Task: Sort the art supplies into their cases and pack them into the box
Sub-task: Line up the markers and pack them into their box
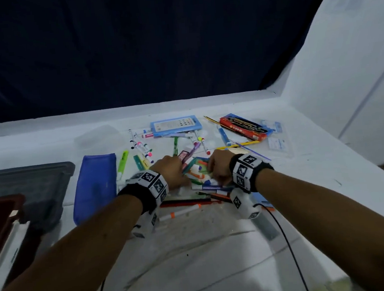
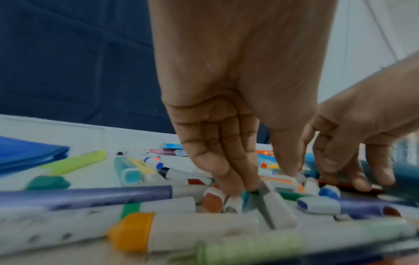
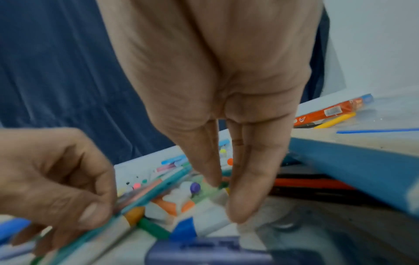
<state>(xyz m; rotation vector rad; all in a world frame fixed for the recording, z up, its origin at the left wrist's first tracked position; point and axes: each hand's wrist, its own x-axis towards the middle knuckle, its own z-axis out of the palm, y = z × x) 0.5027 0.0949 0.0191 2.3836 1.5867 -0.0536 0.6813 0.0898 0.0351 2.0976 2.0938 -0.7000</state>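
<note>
A heap of markers and pens (image 1: 204, 186) lies mid-table. On it sits a clear marker case with a teal rim (image 1: 197, 167), with white markers inside. My left hand (image 1: 170, 170) pinches the case's left teal edge (image 3: 145, 195) between thumb and fingers. My right hand (image 1: 218, 168) is at the case's right side, thumb and fingers closing together on its clear edge (image 3: 212, 188) beside white marker caps. From the left wrist, my left fingers (image 2: 235, 170) point straight down into the pile, and my right hand (image 2: 353, 170) is beside them.
A blue fabric pouch (image 1: 94, 186) lies to the left, a grey box (image 1: 27, 180) beyond it. At the back are a flat blue case (image 1: 175, 124) and a red pencil pack (image 1: 245, 125). Loose markers (image 1: 141, 147) and a green highlighter (image 1: 123, 163) are scattered about.
</note>
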